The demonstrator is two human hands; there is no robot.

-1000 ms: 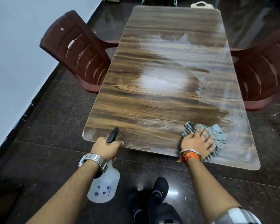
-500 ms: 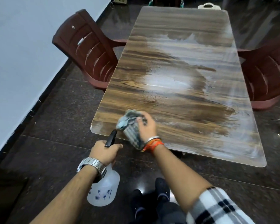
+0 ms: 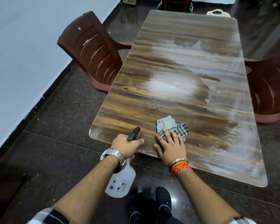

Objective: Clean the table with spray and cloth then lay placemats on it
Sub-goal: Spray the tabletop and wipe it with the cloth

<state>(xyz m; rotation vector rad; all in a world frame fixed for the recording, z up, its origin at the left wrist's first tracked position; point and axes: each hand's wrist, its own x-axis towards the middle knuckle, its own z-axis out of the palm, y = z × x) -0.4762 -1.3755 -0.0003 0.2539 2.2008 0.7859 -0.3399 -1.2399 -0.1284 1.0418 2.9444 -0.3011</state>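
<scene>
A long wood-grain table [image 3: 176, 65] runs away from me, with wet streaks and a bright glare patch on its top. My right hand [image 3: 170, 146] lies flat, fingers spread, pressing a checked cloth [image 3: 173, 126] onto the table near its front edge. My left hand [image 3: 126, 145] grips the black trigger head of a translucent white spray bottle [image 3: 121, 181]. The bottle hangs below the table's front edge, its black nozzle pointing out over the tabletop. No placemats are in view.
A dark red plastic chair [image 3: 92, 50] stands at the table's left side and another [image 3: 271, 88] at its right. A white wall [image 3: 23, 54] runs along the left. A pale handled object [image 3: 217, 12] sits past the far end. My feet stand on dark tile.
My right hand swept the cloth from the front right over to the front left, lifted it bunched, and now presses it flat near the front middle. The left hand kept holding the bottle.
</scene>
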